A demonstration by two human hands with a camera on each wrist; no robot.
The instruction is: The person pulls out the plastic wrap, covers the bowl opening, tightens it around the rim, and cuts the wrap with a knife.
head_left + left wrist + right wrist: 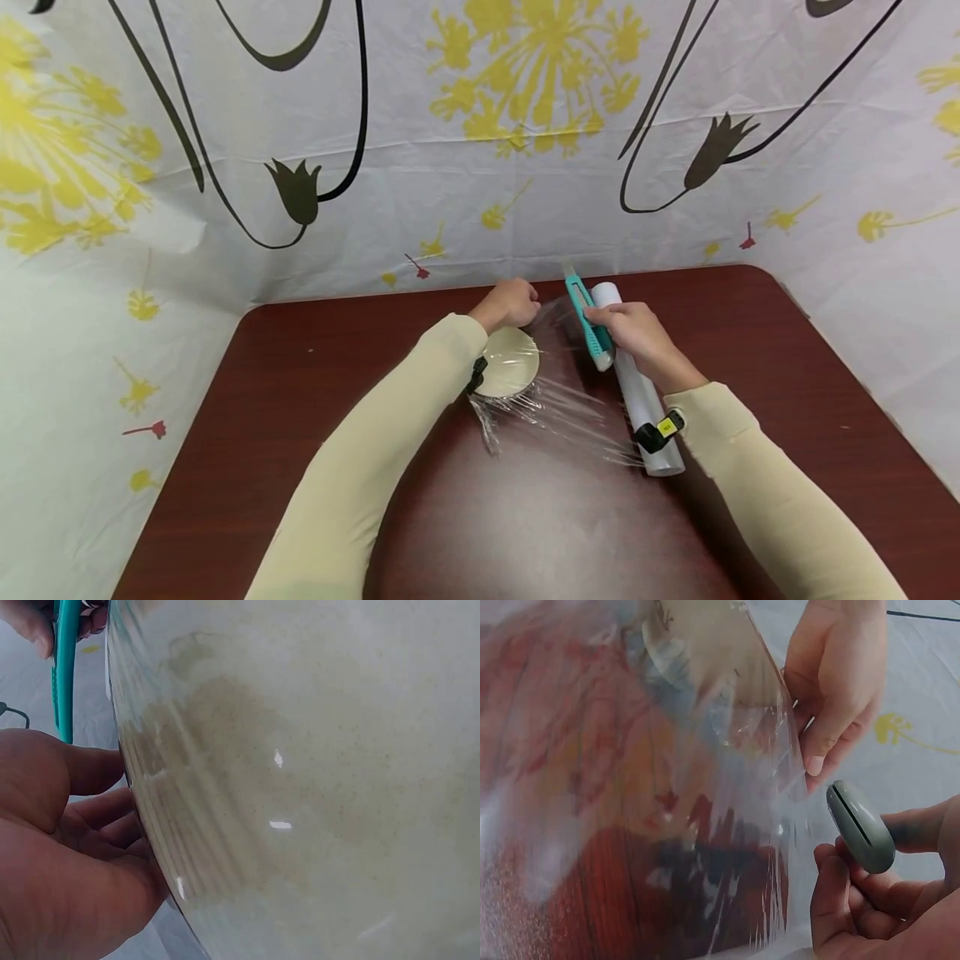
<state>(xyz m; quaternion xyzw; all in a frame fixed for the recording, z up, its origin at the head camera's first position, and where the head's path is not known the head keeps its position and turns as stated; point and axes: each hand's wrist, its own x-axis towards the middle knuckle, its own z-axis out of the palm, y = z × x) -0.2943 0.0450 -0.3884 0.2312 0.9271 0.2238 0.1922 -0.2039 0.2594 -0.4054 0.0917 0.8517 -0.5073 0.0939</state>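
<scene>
A cream bowl [510, 364] sits on the table under a stretched sheet of clear plastic wrap [577, 408]. The wrap runs right to its white roll [645, 408], which lies lengthwise on the table. At the bowl's far rim my left hand [513, 303] pinches the edge of the film; its thumb and fingers [817, 761] also show in the right wrist view. My right hand [636, 332] grips a teal utility knife [588, 321] above the roll, its front end pointing away from me. The bowl's pale surface [315, 750] fills most of the left wrist view.
The dark red-brown table [285, 433] meets a patterned white sheet [450, 167] along its back edge. Loose, crumpled wrap [487, 425] hangs at the bowl's near side. Dark wrist cameras are strapped by both cuffs.
</scene>
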